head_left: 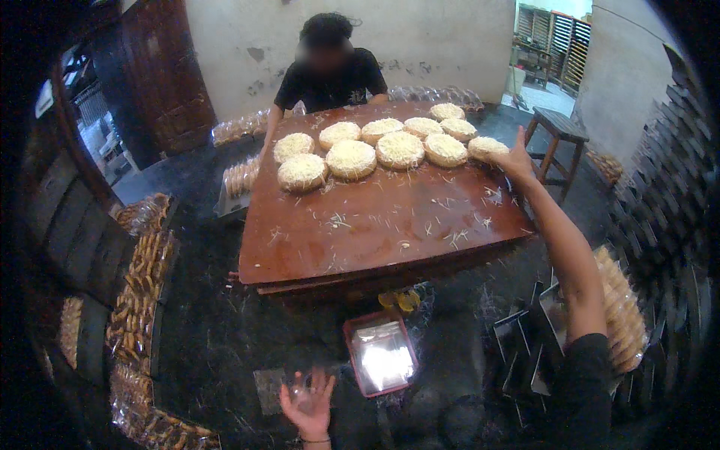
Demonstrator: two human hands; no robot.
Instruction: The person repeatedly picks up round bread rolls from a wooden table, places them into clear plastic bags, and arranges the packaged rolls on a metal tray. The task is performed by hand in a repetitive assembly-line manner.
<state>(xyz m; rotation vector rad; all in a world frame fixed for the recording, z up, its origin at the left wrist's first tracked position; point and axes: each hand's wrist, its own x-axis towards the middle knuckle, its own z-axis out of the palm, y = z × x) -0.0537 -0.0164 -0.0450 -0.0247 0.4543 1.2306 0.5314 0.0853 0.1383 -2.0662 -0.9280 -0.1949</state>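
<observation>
At the right edge of the table, my right hand grips the side of a round bread topped with shredded cheese, its thumb pointing up. The rest of the cheese-topped breads stand close together on the far half of the table. Low in front of me, my left hand is palm up with loosely curled fingers. A thin clear plastic bag lies across it and seems held there; its edges are hard to make out. To the right of that hand, a pink-rimmed tray holds a stack of shiny clear bags.
Cheese shreds are scattered over the brown tabletop. Another person sits at its far side. Packed baked goods line the floor at left, with more packs and dark metal pans at right. A wooden stool stands beyond.
</observation>
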